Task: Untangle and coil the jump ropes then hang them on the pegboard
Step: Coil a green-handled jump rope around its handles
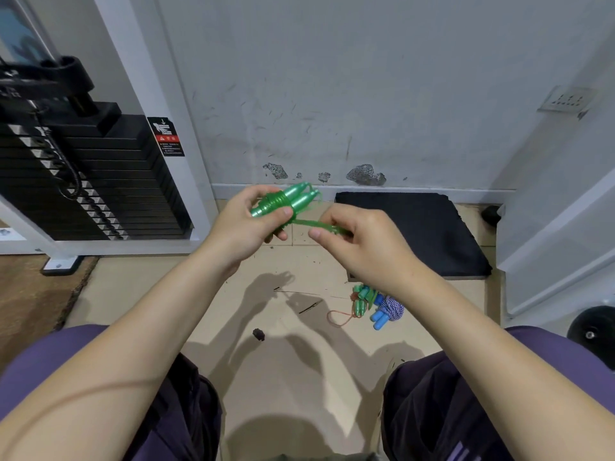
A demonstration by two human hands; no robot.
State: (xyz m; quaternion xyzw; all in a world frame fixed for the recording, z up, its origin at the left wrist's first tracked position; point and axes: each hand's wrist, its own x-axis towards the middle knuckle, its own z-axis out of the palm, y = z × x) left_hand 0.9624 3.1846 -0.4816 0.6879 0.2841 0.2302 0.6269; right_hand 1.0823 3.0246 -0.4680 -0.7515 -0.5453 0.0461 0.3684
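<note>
Scuffed grey wall (366,78), beige floor (293,377), black weight stack (83,181).

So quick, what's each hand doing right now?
Left hand: grips the green handles, cord wound round them.
Right hand: pinches the loose green cord.

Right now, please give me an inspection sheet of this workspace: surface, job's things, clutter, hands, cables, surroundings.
Surface: beige floor with small dark debris.
Job's things: green jump rope, its cord wound round both handles, held up in the hands; more jump ropes, green and blue-handled, lie in a pile on the floor.
Clutter: small black object on the floor.
Hands: left hand grips the green handles; right hand pinches the rope's free end.
Cables: black cable hangs over the weight stack.
Surroundings: scuffed wall, black mat; pegboard nothing seen.
</note>
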